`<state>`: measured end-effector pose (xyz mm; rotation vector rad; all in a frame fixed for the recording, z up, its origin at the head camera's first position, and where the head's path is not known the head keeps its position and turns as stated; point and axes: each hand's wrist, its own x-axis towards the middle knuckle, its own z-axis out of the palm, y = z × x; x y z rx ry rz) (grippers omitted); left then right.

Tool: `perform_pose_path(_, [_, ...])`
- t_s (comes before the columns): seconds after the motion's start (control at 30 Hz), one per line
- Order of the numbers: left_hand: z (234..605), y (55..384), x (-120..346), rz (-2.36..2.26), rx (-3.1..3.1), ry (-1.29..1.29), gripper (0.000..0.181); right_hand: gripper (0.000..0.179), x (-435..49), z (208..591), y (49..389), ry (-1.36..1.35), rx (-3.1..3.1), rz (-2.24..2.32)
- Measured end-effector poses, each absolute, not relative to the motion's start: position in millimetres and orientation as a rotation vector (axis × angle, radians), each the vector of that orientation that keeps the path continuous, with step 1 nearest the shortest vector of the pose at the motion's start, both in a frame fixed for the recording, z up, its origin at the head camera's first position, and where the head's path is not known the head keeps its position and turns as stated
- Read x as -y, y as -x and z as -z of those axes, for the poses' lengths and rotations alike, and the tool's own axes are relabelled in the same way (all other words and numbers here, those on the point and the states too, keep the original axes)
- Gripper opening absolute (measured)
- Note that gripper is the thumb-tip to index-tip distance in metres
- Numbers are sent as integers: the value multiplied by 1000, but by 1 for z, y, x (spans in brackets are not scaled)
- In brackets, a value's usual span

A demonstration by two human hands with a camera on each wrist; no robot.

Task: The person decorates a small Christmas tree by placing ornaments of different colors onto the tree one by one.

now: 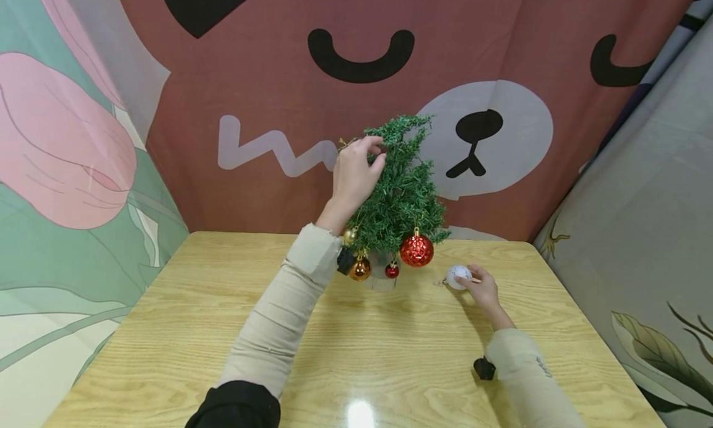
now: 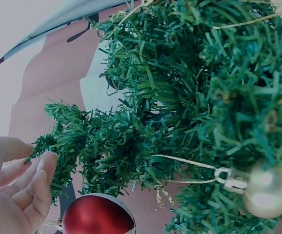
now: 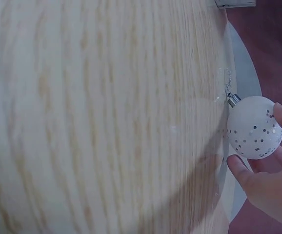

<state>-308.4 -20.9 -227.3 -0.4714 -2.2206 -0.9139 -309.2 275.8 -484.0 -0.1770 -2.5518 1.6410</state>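
Note:
A small green artificial Christmas tree [image 1: 401, 187] stands toward the back of the table. My left hand [image 1: 358, 171] is at its upper left side; in the left wrist view its thumb and fingers pinch the tip of a tree branch [image 2: 72, 129]. In my right hand [image 1: 486, 291] is a white Christmas ball [image 3: 254, 127] with silver dots, gripped between thumb and fingers low over the table, right of the tree. The ball's silver cap and thin hanging loop point away from the fingers. On the tree hang a large red ball [image 1: 416, 250] and a gold ball [image 2: 270, 190].
The wooden table [image 1: 223, 329] reaches to a brown curtain [image 1: 250, 94] with a printed bear face. Low on the tree hang an orange-gold ball [image 1: 360, 268] and a small red ball [image 1: 392, 270], near the pale base [image 1: 381, 284]. Another curtain [image 1: 657, 230] borders the right side.

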Motion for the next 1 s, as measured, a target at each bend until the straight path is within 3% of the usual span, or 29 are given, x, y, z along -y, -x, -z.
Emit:
perform_pose_path(0.4, [233,307,22,887,2229,484,30,52,-275,484,307,233,2519,-1638])
perform_pose_path(0.77, [235,308,22,869,2216,493,28,51,-268,461,298,261,2402,-1739])
perform_pose_path(1.0, [235,308,22,852,2216,502,29,56,-274,471,306,230,2283,-1804])
